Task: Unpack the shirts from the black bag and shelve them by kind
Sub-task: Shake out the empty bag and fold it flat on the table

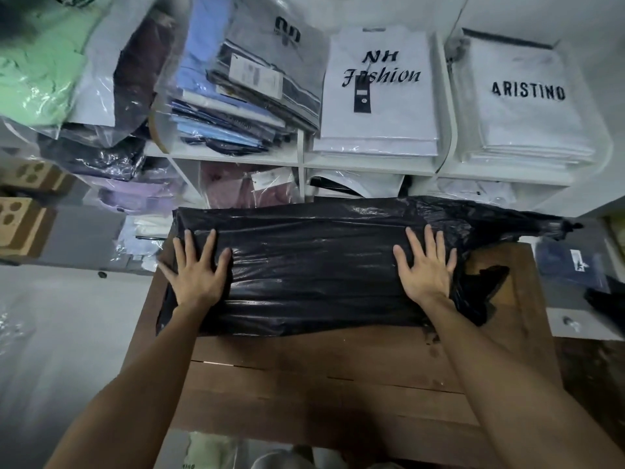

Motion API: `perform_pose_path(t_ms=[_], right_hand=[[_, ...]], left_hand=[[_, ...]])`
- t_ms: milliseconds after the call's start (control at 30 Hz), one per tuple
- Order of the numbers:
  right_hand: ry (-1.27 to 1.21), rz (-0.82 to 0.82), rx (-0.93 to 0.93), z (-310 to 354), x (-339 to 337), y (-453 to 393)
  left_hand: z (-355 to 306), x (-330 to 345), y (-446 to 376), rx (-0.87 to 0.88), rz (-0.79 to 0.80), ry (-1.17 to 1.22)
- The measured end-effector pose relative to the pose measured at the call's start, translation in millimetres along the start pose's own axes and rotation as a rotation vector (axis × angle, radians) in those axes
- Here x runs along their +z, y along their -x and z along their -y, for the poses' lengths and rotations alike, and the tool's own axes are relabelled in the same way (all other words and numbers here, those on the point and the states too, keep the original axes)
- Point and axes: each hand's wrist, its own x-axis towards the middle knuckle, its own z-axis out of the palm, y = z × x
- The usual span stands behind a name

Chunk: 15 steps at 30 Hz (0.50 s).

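Can't see what's inside the black bag (314, 262), it's fully wrapped. It lies lengthwise left to right on the worktop (338, 384), tied end pointing right. Left hand (198, 272) and right hand (426, 268) press flat on top, grip wide, fingers spread.

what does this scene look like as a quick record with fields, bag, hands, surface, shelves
bag: black bag, full, lying flat on its side, tied end at right
left hand: left hand, fingers spread flat on the bag's left end
right hand: right hand, fingers spread flat on the bag's right part
surface: wooden table under the bag
shelves: white shelf unit behind the bag
stock: NH Fashion stack; ARISTINO stack; mixed blue and dark packs
progress: bag not yet opened
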Motion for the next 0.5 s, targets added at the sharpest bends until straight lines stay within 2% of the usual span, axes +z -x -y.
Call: perform_pose_path(t_ms=[233, 300, 400, 500], right_hand=[[0.152, -0.165, 0.097, 24.0, -17.0, 6.3], [0.145, -0.197, -0.041, 44.8, -15.4, 10.9], [0.132, -0.091, -0.322, 88.2, -0.6, 21.8], [0.147, 0.095, -0.303, 107.9, 17.5, 33.4]], left_hand=[[12.3, -10.0, 10.1, 0.195, 0.068, 0.057], [12.4, -8.1, 21.2, 0.262, 0.072, 0.037], [16.1, -6.5, 27.1, 0.327, 0.077, -0.025], [20.6, -8.8, 26.4, 0.357, 0.102, -0.028]])
